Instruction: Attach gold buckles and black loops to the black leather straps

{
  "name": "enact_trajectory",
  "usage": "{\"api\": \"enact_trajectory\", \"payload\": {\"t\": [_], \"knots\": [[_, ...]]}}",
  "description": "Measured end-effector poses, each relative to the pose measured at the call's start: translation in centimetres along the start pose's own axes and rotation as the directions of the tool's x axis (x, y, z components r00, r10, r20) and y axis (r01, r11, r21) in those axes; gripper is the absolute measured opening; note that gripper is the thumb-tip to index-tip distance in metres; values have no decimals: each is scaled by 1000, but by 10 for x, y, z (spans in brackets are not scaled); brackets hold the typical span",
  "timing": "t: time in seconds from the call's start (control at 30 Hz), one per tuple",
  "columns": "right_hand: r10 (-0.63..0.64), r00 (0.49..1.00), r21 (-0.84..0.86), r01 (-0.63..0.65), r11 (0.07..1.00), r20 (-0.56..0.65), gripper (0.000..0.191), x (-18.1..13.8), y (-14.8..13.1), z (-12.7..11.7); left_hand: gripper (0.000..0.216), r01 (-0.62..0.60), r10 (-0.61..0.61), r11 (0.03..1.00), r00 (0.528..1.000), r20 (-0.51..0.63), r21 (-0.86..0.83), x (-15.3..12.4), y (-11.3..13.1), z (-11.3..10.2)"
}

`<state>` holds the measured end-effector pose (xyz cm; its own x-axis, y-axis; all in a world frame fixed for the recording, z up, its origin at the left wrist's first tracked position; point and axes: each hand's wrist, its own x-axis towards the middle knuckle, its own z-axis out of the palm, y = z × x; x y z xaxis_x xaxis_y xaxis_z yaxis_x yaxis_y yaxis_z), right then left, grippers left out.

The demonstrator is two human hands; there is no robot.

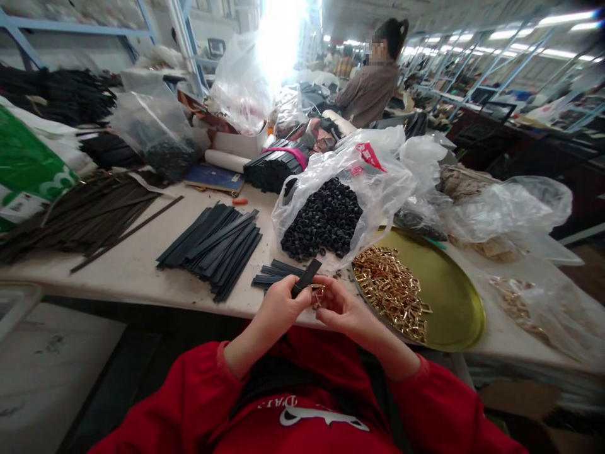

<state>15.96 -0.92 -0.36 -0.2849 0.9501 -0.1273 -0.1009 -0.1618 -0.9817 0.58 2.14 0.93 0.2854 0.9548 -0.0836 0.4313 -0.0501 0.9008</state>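
Observation:
My left hand (282,307) is closed on a short black strap (309,273), whose free end sticks up and to the right. Close beside it, my right hand (341,307) pinches a small gold buckle (317,292) by the fingertips, right at the strap. Whether the strap passes through the buckle I cannot tell. Just behind my hands lie a few black straps (275,270). To the right, a round gold tray (456,302) holds a heap of gold buckles (392,287). A clear plastic bag (385,173) full of small black loops (324,221) stands open behind my hands.
A pile of black straps (215,243) lies left of my hands, with long dark brown strips (99,217) farther left. Behind are a blue notebook (215,178) and a bundle of strips (271,167) with a pink band. A person (373,82) is beyond the table.

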Motion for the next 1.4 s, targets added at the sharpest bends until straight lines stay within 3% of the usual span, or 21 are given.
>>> {"api": "enact_trajectory", "payload": {"t": [0.13,0.37,0.5,0.6,0.67,0.83,0.93,1.03,1.27,1.33,1.4], "knots": [[66,997,102,-69,992,29,53,2,2,2,17,-27,29,997,999,-19,71,-3,-3,0],[1,976,53,11,999,-216,25,7,10,-3,19,-84,80,996,992,101,41,-5,-8,1],[131,928,323,-13,946,-348,24,5,6,-1,29,-76,66,995,987,143,63,-13,-11,-8],[271,908,532,-64,844,-321,32,2,3,7,26,-98,74,990,973,221,98,-21,-11,-13],[295,912,572,-85,815,-285,33,-2,3,15,25,-130,98,985,961,260,109,-26,-9,-12],[186,940,396,-60,916,-287,27,-12,10,33,19,-130,115,991,959,260,42,-29,-6,-6],[85,934,244,2,970,-348,26,-17,11,36,14,-27,53,995,959,280,-98,-32,-8,-5],[20,937,98,15,995,-350,29,-19,9,36,22,72,5,972,945,327,-222,-34,-12,-4],[93,961,160,-52,986,-260,27,-17,12,37,25,235,-67,892,913,401,-386,-32,-17,2],[16,949,-7,-19,1000,-314,25,-17,15,36,24,271,-105,877,914,391,-397,-31,-16,4],[-180,901,-296,61,953,-395,22,-18,18,34,23,284,-145,884,922,359,-372,-32,-16,7]]}}
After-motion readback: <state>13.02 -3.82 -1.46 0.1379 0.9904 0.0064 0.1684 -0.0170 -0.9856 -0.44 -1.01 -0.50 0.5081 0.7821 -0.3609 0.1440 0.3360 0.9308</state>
